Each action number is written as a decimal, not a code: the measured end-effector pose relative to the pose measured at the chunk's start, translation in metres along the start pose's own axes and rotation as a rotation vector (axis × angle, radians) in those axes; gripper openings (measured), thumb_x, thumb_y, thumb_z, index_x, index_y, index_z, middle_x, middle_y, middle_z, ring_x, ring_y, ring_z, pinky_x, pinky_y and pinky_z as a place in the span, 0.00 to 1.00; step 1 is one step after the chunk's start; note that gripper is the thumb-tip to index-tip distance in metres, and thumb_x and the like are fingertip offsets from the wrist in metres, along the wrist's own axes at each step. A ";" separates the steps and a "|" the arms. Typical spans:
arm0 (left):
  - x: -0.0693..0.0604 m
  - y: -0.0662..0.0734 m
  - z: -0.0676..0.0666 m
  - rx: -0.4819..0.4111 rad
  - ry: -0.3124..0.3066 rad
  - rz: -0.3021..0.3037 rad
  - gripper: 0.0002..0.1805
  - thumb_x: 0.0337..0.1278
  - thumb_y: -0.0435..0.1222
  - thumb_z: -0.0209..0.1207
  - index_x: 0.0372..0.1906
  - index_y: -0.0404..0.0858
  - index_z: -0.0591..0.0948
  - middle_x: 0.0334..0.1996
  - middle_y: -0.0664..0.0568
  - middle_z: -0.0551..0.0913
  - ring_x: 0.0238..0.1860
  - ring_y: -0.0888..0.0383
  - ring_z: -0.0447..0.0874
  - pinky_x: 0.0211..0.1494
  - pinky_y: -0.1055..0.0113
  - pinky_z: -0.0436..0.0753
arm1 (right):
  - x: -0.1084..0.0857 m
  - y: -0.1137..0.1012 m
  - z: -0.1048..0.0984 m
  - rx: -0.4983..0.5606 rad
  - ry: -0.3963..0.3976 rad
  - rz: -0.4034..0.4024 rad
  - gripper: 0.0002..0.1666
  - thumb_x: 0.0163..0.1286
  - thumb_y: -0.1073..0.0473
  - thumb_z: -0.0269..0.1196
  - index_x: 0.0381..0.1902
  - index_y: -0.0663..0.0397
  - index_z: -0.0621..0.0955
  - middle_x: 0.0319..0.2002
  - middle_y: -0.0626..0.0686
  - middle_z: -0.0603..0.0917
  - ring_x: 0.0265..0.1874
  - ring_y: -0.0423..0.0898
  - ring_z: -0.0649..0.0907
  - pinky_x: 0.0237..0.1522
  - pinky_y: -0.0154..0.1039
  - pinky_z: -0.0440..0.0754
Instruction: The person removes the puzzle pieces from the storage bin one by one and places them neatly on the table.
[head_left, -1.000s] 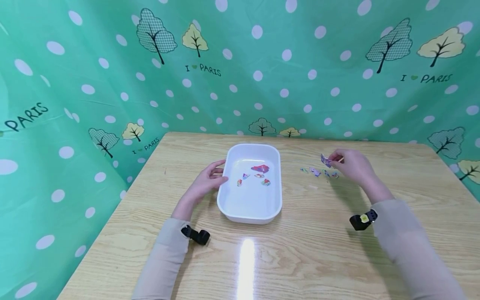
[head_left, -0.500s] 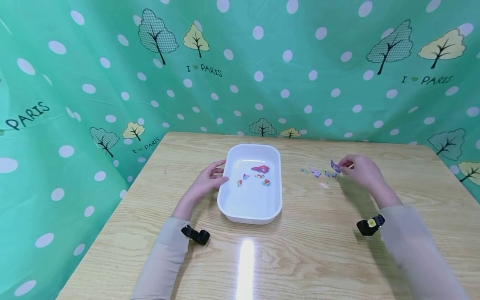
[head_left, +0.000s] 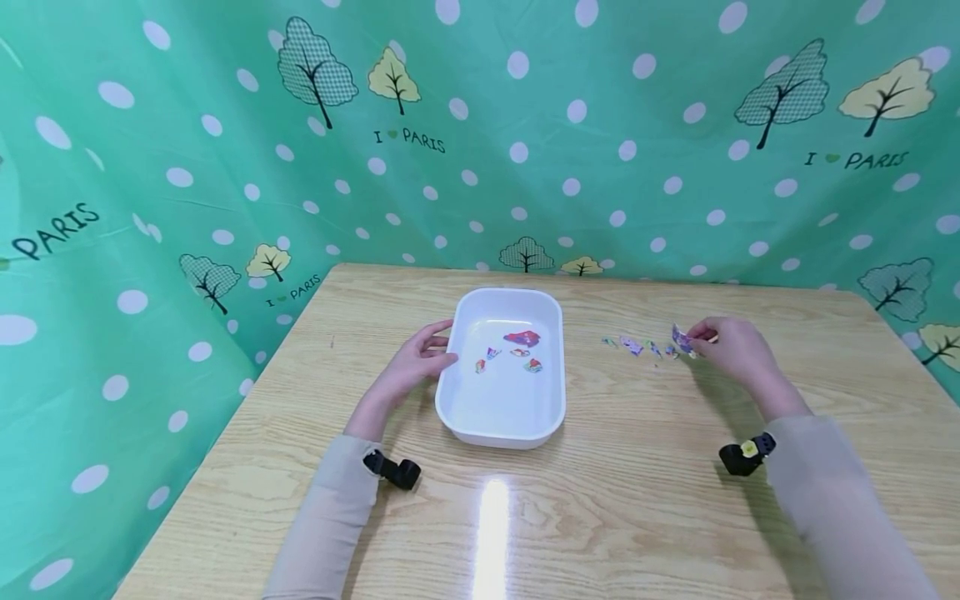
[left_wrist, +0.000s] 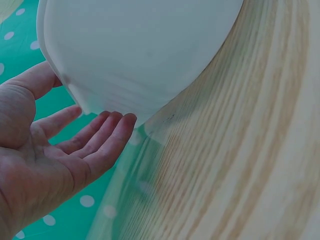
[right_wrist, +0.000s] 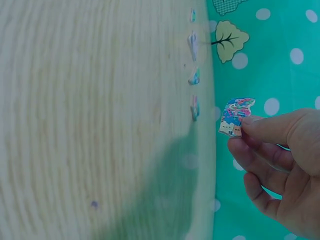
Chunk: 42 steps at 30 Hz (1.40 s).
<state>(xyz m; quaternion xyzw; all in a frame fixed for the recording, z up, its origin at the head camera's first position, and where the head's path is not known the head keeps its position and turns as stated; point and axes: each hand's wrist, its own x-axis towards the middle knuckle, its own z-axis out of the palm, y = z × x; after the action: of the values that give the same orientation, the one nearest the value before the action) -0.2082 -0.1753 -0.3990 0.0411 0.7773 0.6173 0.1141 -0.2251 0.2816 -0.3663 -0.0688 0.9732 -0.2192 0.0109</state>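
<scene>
My right hand (head_left: pixel 738 350) pinches a torn scrap of colourful printed paper (right_wrist: pixel 235 116) between thumb and fingers, a little above the table. Several similar paper scraps lie in a rough row to its left, among them a purple one (head_left: pixel 631 345). My left hand (head_left: pixel 411 367) rests at the left side of a white plastic tray (head_left: pixel 500 429), its fingers loosely extended. In the left wrist view the fingertips (left_wrist: pixel 128 121) reach the outer wall of the tray. Inside the tray lie several scraps, the largest a red and blue piece (head_left: pixel 522 337).
Both hands work over a light wooden table (head_left: pixel 615 500), with a bright light reflection near its front. Behind it and to the left hangs a green dotted curtain (head_left: pixel 420 200) printed with trees. A tiny dark speck (right_wrist: pixel 94 204) lies on the tabletop in the right wrist view.
My right hand has moved right and toward the table's front, still holding the paper scrap. The left hand and tray have stayed in place.
</scene>
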 end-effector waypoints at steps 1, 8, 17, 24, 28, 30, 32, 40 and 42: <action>0.000 0.000 0.000 0.002 -0.001 0.000 0.33 0.54 0.34 0.58 0.66 0.49 0.62 0.55 0.43 0.70 0.54 0.48 0.72 0.48 0.62 0.80 | 0.000 0.001 0.000 0.001 0.001 -0.001 0.14 0.64 0.61 0.55 0.43 0.65 0.78 0.41 0.65 0.79 0.39 0.59 0.78 0.35 0.51 0.76; 0.000 -0.001 -0.001 -0.002 -0.005 0.008 0.33 0.54 0.34 0.58 0.66 0.48 0.62 0.55 0.42 0.70 0.54 0.48 0.72 0.48 0.62 0.80 | 0.000 0.009 0.002 0.021 0.005 0.001 0.14 0.64 0.59 0.56 0.42 0.65 0.79 0.40 0.65 0.80 0.38 0.58 0.78 0.35 0.50 0.75; 0.000 -0.001 -0.001 -0.003 -0.004 0.005 0.33 0.54 0.34 0.58 0.66 0.48 0.62 0.55 0.42 0.69 0.54 0.48 0.72 0.47 0.62 0.80 | -0.001 0.018 0.004 0.037 0.011 0.013 0.14 0.63 0.60 0.57 0.41 0.67 0.78 0.36 0.64 0.81 0.35 0.56 0.78 0.34 0.48 0.73; 0.000 -0.002 -0.002 -0.002 -0.012 0.008 0.33 0.55 0.35 0.58 0.66 0.48 0.62 0.56 0.42 0.69 0.54 0.48 0.71 0.48 0.62 0.80 | -0.001 0.024 0.009 0.073 -0.028 0.064 0.15 0.64 0.60 0.56 0.42 0.68 0.77 0.33 0.61 0.82 0.30 0.51 0.79 0.33 0.45 0.75; 0.000 -0.002 -0.002 -0.003 -0.014 0.007 0.33 0.55 0.35 0.58 0.66 0.48 0.62 0.56 0.42 0.69 0.54 0.48 0.72 0.48 0.62 0.80 | 0.000 0.029 0.013 0.094 -0.042 0.091 0.15 0.65 0.60 0.56 0.42 0.68 0.77 0.30 0.58 0.82 0.28 0.49 0.79 0.33 0.43 0.75; 0.000 -0.002 -0.002 -0.005 -0.012 0.006 0.33 0.55 0.35 0.58 0.66 0.48 0.62 0.55 0.42 0.69 0.53 0.49 0.72 0.47 0.62 0.80 | 0.000 0.030 0.014 0.094 -0.041 0.095 0.15 0.65 0.60 0.56 0.42 0.69 0.77 0.29 0.57 0.83 0.27 0.47 0.80 0.32 0.41 0.75; 0.000 -0.002 -0.002 -0.005 -0.011 0.005 0.33 0.55 0.35 0.58 0.66 0.48 0.62 0.55 0.42 0.70 0.53 0.49 0.72 0.47 0.63 0.80 | 0.001 0.032 0.014 0.094 -0.037 0.099 0.15 0.65 0.60 0.55 0.42 0.69 0.77 0.28 0.56 0.83 0.26 0.46 0.80 0.31 0.38 0.75; 0.000 0.000 -0.001 -0.006 -0.009 0.007 0.32 0.55 0.34 0.58 0.66 0.48 0.62 0.55 0.42 0.70 0.53 0.49 0.72 0.46 0.62 0.80 | 0.001 0.032 0.015 0.098 -0.027 0.105 0.15 0.65 0.60 0.56 0.42 0.69 0.77 0.27 0.56 0.83 0.25 0.45 0.80 0.30 0.36 0.73; 0.000 0.000 -0.001 -0.004 -0.005 0.002 0.32 0.54 0.34 0.58 0.65 0.49 0.63 0.55 0.42 0.70 0.53 0.48 0.73 0.47 0.62 0.80 | 0.001 0.032 0.016 0.101 -0.029 0.102 0.15 0.65 0.60 0.56 0.42 0.70 0.77 0.27 0.56 0.83 0.25 0.45 0.80 0.29 0.36 0.73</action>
<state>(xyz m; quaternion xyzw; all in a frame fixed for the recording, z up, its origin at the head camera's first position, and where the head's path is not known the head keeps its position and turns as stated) -0.2081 -0.1767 -0.3991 0.0434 0.7756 0.6190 0.1156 -0.2291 0.3033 -0.3947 -0.0218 0.9628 -0.2662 0.0397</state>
